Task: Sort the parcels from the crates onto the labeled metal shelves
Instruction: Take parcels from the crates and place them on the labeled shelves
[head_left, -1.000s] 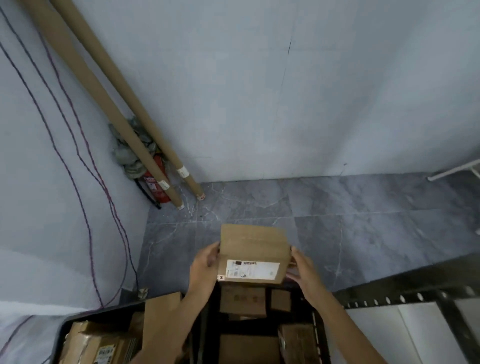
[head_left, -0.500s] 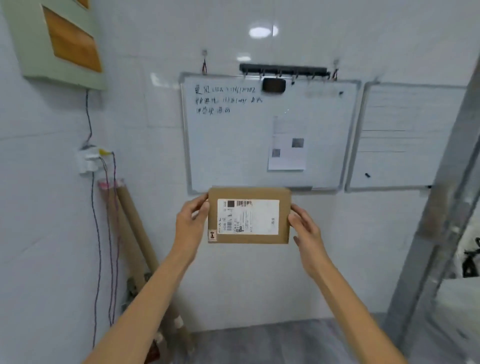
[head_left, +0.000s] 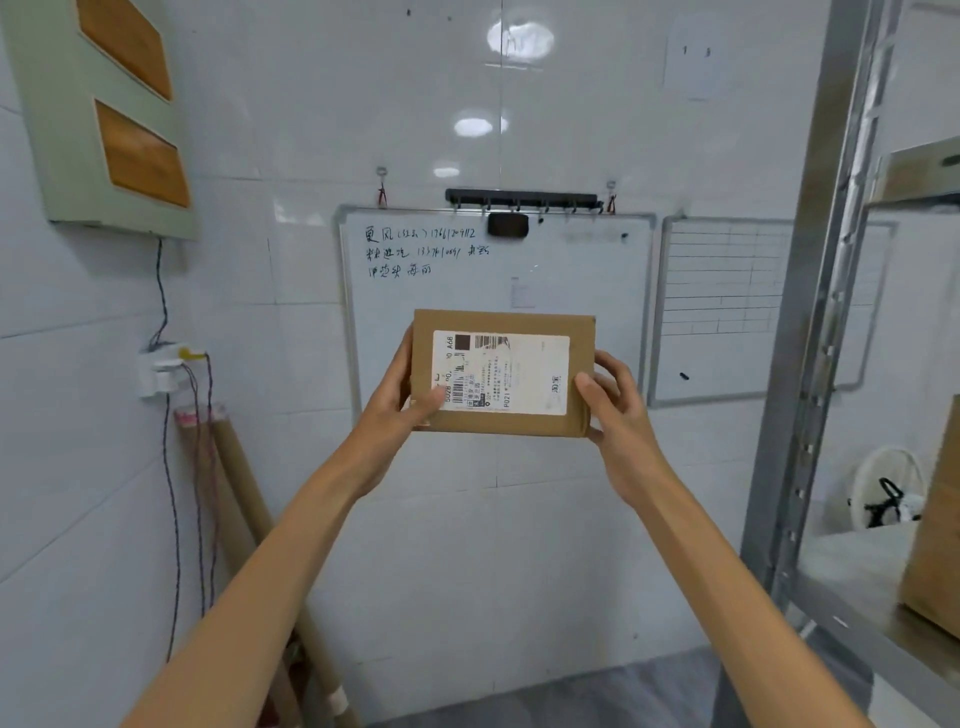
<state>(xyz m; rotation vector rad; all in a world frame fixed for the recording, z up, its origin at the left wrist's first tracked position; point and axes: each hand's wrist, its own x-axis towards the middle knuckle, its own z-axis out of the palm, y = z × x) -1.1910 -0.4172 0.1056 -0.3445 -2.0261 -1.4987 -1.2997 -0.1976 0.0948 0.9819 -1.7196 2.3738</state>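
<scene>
Both hands clamp the parcel (head_left: 503, 373) by its short ends. Left hand (head_left: 397, 413): thumb laid across the front lower corner, tip touching the label's edge, fingers wrapped behind. Right hand (head_left: 618, 410): thumb pressed on the front face by the right edge, fingers curled round the back.

Parcel: flat rectangular box of plain brown cardboard, matte, edges crisp, held upright at chest height in mid-air before the whiteboard (head_left: 571, 280), broad face toward the camera. White label (head_left: 519, 364) covers most of that face: printed barcodes and small text, turned sideways.

Wall behind: glossy white tile with lamp reflections. Whiteboard has a metal frame and handwritten lines at top left; a black hook rail (head_left: 519, 197) sits just above it. A ruled board (head_left: 722, 296) hangs beside it.

Right: grey perforated steel post (head_left: 815, 338) of the shelf (head_left: 852, 566). A brown carton (head_left: 935, 519) stands on its pale deck; another carton (head_left: 919, 171) is on the level above. Cardboard tubes (head_left: 244, 499) lean at lower left.
</scene>
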